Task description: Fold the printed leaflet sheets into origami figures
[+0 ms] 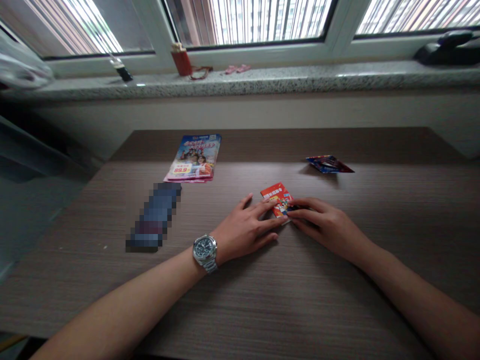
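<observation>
A small red folded flyer [276, 194] with white lettering and cartoon figures lies on the table between my hands. My left hand [245, 227], with a silver watch at its wrist, rests on the table with fingers apart, its fingertips on the flyer's left and lower edge. On the other side, my right hand [322, 222] has its fingers drawn together at the flyer's right edge, gripping it; the thumb is mostly hidden. Beyond the right hand stands a pointed folded-paper piece [329, 164] in blue and red.
A stack of colourful flyers [195, 157] lies at the back left of the wooden table [232, 310]. Nearer me is a pixelated dark flat object [154, 217]. On the stone windowsill [285, 80] are a red case [181, 61] and a small dark bottle [122, 70].
</observation>
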A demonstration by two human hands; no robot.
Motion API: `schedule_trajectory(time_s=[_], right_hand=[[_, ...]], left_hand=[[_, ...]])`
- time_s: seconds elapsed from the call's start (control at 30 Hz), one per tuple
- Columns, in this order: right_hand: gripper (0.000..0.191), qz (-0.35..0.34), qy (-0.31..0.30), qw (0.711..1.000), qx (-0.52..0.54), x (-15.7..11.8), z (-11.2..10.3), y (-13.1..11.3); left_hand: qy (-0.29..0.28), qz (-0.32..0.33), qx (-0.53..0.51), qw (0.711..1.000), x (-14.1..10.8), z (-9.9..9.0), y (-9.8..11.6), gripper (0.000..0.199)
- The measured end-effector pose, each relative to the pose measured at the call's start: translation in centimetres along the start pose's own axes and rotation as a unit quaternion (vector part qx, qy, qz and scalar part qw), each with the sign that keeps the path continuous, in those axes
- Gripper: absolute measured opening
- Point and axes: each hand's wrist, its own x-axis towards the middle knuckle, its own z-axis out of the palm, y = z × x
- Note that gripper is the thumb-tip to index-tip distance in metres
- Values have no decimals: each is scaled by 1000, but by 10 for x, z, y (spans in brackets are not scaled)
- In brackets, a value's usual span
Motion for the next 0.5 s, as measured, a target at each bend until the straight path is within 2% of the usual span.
schedule_trajectory(time_s=[0.17, 0.5], right_hand=[[23, 10, 1, 1000, 13, 2, -2, 4], [19, 14, 0, 1000, 28, 4, -2, 4]], left_hand=[[-25, 14, 4, 1000, -1, -5, -3, 44], [-23, 37, 4, 999, 1, -8, -10, 47]])
